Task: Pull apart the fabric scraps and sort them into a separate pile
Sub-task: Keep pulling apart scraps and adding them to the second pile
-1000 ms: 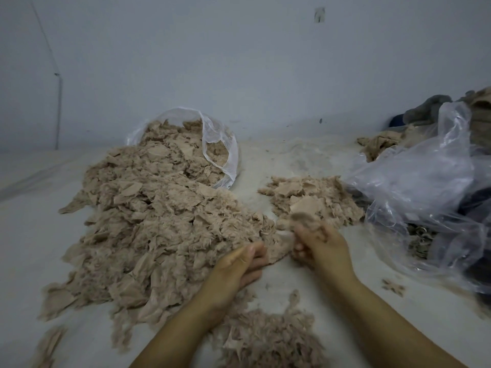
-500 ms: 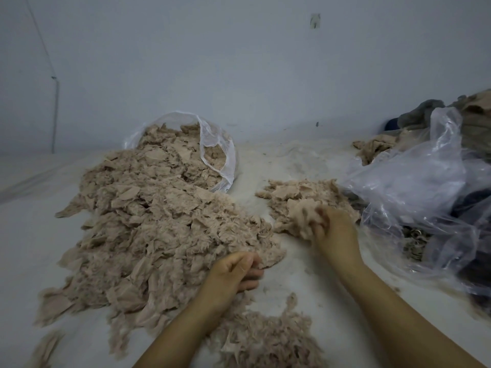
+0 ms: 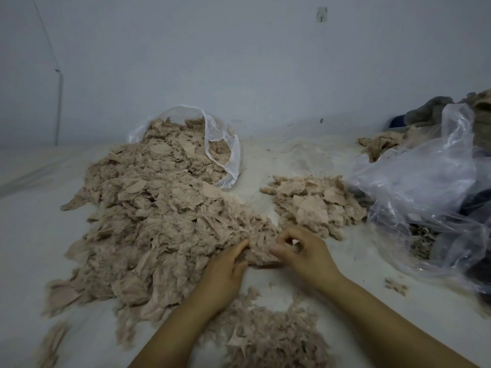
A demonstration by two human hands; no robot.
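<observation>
A big heap of beige fabric scraps (image 3: 159, 221) spills from a clear plastic bag (image 3: 223, 155) across the white table. A smaller separate pile of scraps (image 3: 313, 205) lies to its right. Both hands meet at the heap's near right edge. My left hand (image 3: 223, 277) touches the scraps with its fingers stretched forward. My right hand (image 3: 303, 251) has its fingers curled and pinches a clump of scraps (image 3: 265, 248) at that edge. Another patch of scraps (image 3: 273, 338) lies between my forearms.
A crumpled clear plastic sheet (image 3: 425, 197) covers dark things at the right. Grey and beige cloth (image 3: 430, 112) is piled behind it against the wall. A lone scrap (image 3: 396, 286) lies near the right forearm. Loose scraps (image 3: 53, 343) sit at the lower left.
My right hand has come back from the small right pile, without the scrap it carried there, to the heap's edge. My left hand has shifted slightly forward to meet it.
</observation>
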